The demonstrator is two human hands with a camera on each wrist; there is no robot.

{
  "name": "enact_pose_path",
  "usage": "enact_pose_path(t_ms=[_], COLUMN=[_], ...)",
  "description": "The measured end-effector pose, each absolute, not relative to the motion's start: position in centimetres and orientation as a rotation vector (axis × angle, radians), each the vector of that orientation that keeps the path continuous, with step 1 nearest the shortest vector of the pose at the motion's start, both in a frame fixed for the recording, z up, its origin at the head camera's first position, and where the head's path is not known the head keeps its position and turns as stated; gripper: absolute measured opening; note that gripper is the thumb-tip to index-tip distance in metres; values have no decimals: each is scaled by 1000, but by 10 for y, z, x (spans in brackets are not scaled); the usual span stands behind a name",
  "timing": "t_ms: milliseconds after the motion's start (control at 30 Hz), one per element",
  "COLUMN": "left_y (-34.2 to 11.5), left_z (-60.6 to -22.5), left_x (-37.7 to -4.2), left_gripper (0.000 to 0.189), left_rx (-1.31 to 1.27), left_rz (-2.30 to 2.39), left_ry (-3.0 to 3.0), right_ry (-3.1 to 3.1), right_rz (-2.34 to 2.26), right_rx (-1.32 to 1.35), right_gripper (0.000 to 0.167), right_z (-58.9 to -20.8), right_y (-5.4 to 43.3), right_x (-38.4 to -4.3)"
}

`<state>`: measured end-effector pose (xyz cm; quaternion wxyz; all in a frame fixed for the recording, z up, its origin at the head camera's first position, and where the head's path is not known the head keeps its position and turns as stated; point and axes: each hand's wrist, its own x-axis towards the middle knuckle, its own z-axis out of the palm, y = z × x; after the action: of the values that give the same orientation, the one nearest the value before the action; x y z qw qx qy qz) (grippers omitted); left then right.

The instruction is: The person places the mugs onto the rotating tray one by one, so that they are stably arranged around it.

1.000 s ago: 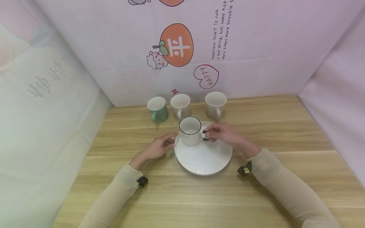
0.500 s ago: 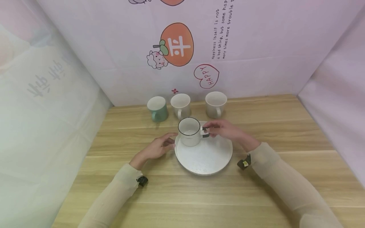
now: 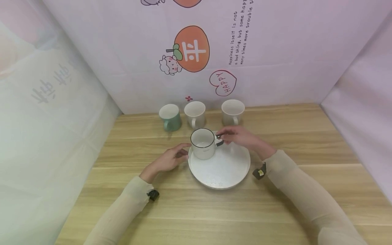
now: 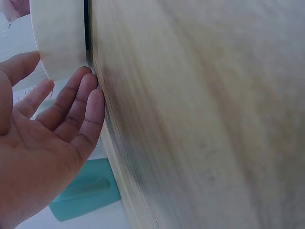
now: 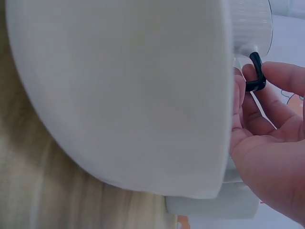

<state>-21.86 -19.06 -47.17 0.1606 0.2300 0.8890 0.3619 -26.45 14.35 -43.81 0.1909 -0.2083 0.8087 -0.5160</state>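
A white mug [image 3: 203,151] with a dark rim stands upright near the left edge of a round white tray [image 3: 225,170]. My right hand [image 3: 240,137] pinches its black-and-white handle; in the right wrist view the thumb lies against the black handle [image 5: 257,85] and other fingers are behind it. On the tray's left side, my left hand [image 3: 166,160] touches the edge with thumb and fingertips, its fingers loosely bent. The left wrist view shows the thumb and a fingertip against the tray's side [image 4: 59,38], the other fingers extended beside it.
Behind the tray, a green mug [image 3: 172,121], a white mug [image 3: 199,117] and another white mug [image 3: 229,115] stand in a row on the wooden table [image 3: 196,217]. A printed cloth [image 3: 275,51] hangs right behind them.
The dark-rimmed mug has shifted slightly left and nearer on the tray, its handle turning toward the back. My right hand has followed the handle; my left hand stays at the tray edge.
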Motion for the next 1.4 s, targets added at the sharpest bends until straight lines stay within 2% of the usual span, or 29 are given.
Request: enact_pose_path(t_ms=[833,1400], left_y=[-188,-188], left_z=[-471,-470], left_x=[-217,-217], left_gripper=[51,51], left_rx=[665,696], left_rz=[1035,1029], left_ry=[2545,2543], right_ry=[2200,2297], right_rz=[-1580,-1557], right_rx=[-480,-427], right_gripper=[33,33], right_z=[-439,-445], right_y=[142,166], right_x=[-269,-273])
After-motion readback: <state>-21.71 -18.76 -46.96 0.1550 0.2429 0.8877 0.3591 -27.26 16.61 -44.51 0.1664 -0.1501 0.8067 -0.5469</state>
